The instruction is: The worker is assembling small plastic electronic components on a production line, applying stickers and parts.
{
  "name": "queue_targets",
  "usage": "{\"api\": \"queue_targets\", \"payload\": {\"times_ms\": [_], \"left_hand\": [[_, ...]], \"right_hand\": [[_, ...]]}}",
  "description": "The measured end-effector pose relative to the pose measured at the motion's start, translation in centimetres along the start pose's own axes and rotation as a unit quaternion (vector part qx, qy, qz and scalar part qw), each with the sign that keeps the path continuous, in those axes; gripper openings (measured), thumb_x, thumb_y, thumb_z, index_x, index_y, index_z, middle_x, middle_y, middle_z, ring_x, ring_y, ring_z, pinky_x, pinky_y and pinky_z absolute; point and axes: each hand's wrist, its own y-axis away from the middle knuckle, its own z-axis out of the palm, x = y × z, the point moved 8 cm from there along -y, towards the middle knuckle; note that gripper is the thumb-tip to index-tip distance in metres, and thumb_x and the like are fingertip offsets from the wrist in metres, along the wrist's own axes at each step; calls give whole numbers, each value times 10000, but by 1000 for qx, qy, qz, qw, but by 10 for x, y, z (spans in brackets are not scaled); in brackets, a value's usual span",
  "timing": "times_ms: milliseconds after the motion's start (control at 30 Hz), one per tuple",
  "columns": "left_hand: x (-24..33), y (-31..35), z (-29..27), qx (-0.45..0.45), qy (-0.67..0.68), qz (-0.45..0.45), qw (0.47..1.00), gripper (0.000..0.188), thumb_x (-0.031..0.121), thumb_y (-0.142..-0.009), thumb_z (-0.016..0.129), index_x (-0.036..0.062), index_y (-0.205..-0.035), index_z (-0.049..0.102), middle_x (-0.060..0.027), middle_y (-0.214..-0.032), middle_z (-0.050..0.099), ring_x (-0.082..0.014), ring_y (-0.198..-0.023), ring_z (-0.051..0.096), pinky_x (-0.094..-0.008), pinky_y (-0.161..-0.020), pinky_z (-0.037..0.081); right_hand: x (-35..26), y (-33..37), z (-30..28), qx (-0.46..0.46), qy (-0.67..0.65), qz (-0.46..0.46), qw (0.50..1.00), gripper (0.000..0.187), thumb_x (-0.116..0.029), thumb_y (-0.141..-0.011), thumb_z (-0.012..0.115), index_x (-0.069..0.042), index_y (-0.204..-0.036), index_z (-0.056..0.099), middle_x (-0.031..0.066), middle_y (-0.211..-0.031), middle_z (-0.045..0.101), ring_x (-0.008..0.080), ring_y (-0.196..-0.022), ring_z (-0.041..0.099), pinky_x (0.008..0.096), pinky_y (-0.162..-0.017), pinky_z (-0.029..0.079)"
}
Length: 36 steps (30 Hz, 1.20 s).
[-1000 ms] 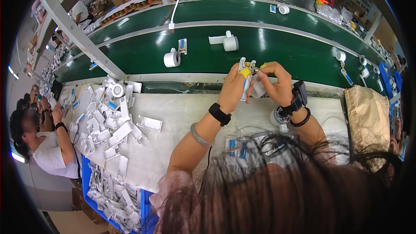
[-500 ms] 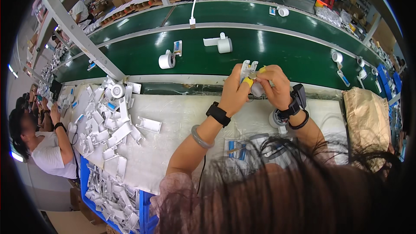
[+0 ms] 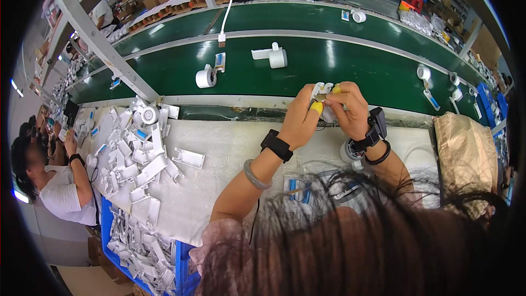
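Note:
My left hand is closed on a white plastic part with a forked, clip-like top, held up over the near edge of the belt. Beside it my right hand is closed too, its fingertips pinching at the same part where the two hands meet. Yellow covers show on some fingertips. Just under the fingers hangs a rounded white piece; whether it is joined to the part is hidden. Near my right wrist, a round white housing stands on the worktable.
Loose white plastic shells are heaped on the left, above a blue crate of similar shells. Small white fan units ride the green belt. A white cable dangles overhead. A brown bag lies right; a co-worker sits left.
The white part has tilted and sunk slightly lower between my fingers, with both hands still on it. Fan units on the near belt have shifted left, and the hanging cable has swung left.

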Motion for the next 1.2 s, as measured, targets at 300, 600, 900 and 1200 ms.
{"api": "queue_targets", "payload": {"times_ms": [300, 600, 900, 1200], "left_hand": [[-13, 4, 3, -13, 111, -57, 992, 318, 86, -878, 424, 3, -1181, 476, -57, -838, 561, -70, -605, 489, -239, -461, 412], [-11, 3, 4, 16, 25, -37, 999, 358, 182, -928, 555, -5, -1221, 471, -138, -1013, 609, -210, -885, 597, -316, -788, 469], [-19, 4, 3, 25, -18, -28, 999, 342, 162, -940, 523, -10, -1232, 473, -176, -1065, 598, -303, -930, 605, -346, -812, 470], [-12, 6, -1, 12, 6, -74, 997, 192, 116, -952, 456, 11, -1072, 564, -47, -762, 594, -117, -581, 554, -264, -546, 449]], "right_hand": [[-2, -2, -1, -1, -4, 1, 1000, 226, 77, -733, 698, -32, -922, 639, 119, -920, 585, 282, -887, 577, 338, -740, 480], [1, -6, -2, -14, -9, 14, 1000, 225, 68, -727, 703, -36, -917, 640, 125, -914, 589, 326, -938, 569, 380, -807, 467], [-1, -6, -2, -17, -5, 12, 1000, 226, 65, -723, 708, -39, -911, 639, 123, -900, 585, 335, -949, 568, 390, -814, 467], [-10, -10, 1, -24, 12, 12, 1000, 178, 33, -732, 689, -66, -870, 636, 96, -845, 584, 301, -840, 565, 379, -763, 451]]}}
